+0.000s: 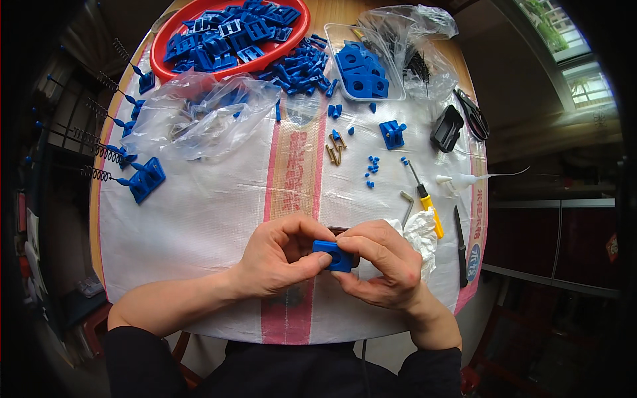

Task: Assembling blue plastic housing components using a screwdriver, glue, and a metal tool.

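Observation:
Between both hands, near the table's front edge, is a small blue plastic block (340,260) with a round hole in its face. My left hand (285,255) pinches its left side, the thumb lying across the front by the hole. The fingers of my right hand (385,264) grip its right side, with the thumb at the lower edge. Something dark (338,231) shows just behind the block, mostly covered by the fingers. Closest to my right hand lie a crumpled white tissue (419,239), a hex key (407,207) and a yellow-handled screwdriver (430,213).
A red basin (159,56) of blue parts stands far left, beside a clear tray (402,97) of blue plates. Plastic bags (199,119), brass screws (337,152), a black-handled knife (460,249), scissors (472,114) and a black box (447,129) lie around. Springs on blue bases (147,180) line the left edge.

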The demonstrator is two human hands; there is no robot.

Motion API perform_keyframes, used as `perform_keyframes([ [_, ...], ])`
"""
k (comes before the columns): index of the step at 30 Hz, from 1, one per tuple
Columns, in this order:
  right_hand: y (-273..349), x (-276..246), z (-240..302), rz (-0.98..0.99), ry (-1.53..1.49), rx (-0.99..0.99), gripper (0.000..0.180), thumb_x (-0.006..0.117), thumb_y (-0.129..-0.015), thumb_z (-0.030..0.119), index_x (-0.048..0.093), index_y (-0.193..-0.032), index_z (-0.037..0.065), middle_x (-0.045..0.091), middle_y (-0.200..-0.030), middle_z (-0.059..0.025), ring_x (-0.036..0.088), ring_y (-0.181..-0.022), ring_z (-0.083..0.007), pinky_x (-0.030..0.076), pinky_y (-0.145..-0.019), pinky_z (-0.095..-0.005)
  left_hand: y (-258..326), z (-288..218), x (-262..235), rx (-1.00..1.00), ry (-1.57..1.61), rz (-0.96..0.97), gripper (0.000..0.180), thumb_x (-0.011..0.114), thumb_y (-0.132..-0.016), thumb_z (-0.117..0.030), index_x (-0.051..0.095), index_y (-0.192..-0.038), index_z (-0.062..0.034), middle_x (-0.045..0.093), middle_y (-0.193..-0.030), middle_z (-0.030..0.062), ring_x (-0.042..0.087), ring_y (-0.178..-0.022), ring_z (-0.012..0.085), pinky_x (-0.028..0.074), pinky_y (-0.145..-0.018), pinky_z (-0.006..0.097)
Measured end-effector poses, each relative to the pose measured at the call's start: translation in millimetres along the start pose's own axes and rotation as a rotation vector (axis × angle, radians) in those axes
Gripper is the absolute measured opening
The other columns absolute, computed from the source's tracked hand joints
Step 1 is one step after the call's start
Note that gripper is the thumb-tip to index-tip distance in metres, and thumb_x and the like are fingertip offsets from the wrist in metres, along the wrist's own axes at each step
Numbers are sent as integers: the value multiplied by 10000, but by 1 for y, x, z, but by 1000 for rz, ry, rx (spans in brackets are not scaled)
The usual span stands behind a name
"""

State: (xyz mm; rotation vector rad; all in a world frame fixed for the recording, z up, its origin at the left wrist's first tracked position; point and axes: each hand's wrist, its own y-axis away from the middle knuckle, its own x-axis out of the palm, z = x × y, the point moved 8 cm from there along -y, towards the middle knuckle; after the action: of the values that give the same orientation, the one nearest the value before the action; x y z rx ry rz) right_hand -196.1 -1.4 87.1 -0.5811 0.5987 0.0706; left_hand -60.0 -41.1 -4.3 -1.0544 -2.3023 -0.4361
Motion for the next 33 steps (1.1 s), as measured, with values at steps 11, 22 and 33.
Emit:
perform_keyframes([
  [11,14,2,-20,35,-189,250,563,890,-735,24,682,-1256,-11,732,-1076,-141,738,-907,-251,606,-764,-332,4,2,-2,-147,70,-122,247,709,-979,-5,616,-1206,29,697,-1124,108,694,-1000,121,600,-834,274],
  [22,14,3,-28,54,-319,287,482,886,-756,17,709,-1204,5,750,-1095,-134,754,-954,-242,597,-803,-316,3,-3,-3,-118,4,-144,261,710,-984,-38,618,-1219,29,702,-1075,86,682,-898,87,573,-750,237],
  [33,19,4,-30,10,-350,289,479,881,-762,6,713,-1210,12,752,-1101,-136,749,-932,-218,601,-786,-308,2,-2,-3,-131,24,-137,268,718,-979,-37,619,-1220,27,704,-1082,87,682,-899,90,577,-758,245],
])
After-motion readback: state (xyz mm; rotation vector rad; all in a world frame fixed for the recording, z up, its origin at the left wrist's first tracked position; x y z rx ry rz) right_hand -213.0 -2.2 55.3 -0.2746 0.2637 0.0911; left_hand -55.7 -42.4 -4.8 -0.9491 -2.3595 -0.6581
